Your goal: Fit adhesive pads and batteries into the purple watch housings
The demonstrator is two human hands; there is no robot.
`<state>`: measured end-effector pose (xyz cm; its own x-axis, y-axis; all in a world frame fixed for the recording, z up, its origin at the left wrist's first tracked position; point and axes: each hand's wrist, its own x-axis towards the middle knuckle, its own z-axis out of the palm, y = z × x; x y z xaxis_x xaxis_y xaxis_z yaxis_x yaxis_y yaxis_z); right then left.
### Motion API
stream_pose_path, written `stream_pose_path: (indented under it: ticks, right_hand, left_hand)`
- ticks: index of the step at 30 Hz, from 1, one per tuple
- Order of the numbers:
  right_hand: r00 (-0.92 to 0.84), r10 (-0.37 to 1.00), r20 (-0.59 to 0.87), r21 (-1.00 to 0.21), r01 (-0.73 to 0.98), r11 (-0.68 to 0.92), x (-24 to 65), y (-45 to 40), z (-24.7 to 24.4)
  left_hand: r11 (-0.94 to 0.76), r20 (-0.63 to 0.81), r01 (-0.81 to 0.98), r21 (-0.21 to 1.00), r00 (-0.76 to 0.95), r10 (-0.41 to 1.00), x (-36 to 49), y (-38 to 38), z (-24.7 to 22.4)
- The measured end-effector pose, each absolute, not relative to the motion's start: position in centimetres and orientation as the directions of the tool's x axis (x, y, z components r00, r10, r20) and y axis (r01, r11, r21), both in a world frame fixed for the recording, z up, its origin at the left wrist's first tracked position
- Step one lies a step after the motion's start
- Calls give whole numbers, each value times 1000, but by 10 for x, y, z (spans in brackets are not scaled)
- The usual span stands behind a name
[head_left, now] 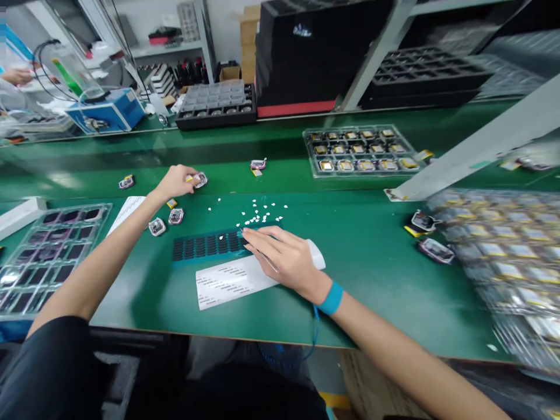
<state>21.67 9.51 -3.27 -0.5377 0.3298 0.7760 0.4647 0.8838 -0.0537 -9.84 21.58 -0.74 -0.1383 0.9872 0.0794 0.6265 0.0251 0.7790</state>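
Observation:
My left hand (pixel 175 182) reaches out at the left, its fingers closed on a small device (pixel 200 179) with a yellow part beside it. My right hand (pixel 284 256), a blue band at its wrist, holds thin tweezers (pixel 268 262) over the right end of a blue sheet of black stickers (pixel 205 247). Below this sheet lies a white printed strip (pixel 227 284), partly under the right hand. Small white pieces (pixel 258 219) are scattered just above the stickers. Two more devices (pixel 175 216) (pixel 157 226) rest below my left hand.
Clear trays of parts stand at the left (pixel 65 251), back (pixel 359 150) and right (pixel 516 251). A slanted metal post (pixel 472 140) rises at the right. Loose devices (pixel 436 251) lie near it. A blue machine (pixel 107 111) stands at the back left, near another person's hand (pixel 17 76).

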Motion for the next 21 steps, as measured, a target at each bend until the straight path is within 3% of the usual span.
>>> stream_pose_path:
  ticks: [8, 16, 19, 21]
  right_hand:
    - [-537, 368, 759, -50, 514, 856, 216, 99, -40]
    - [-500, 487, 716, -82, 633, 770, 223, 114, -49]
    - [-485, 603, 633, -223, 632, 742, 221, 113, -50]
    - [-435, 719, 543, -463, 560, 688, 219, 110, -49]
  left_hand:
    - [-56, 103, 722, 689, -20, 994, -11, 271, -27]
    - [-46, 85, 533, 845, -48, 995, 53, 278, -33]
    - [-79, 98, 401, 913, -27, 995, 54, 223, -24]
    - [-139, 139, 175, 975, 10, 990, 48, 174, -19]
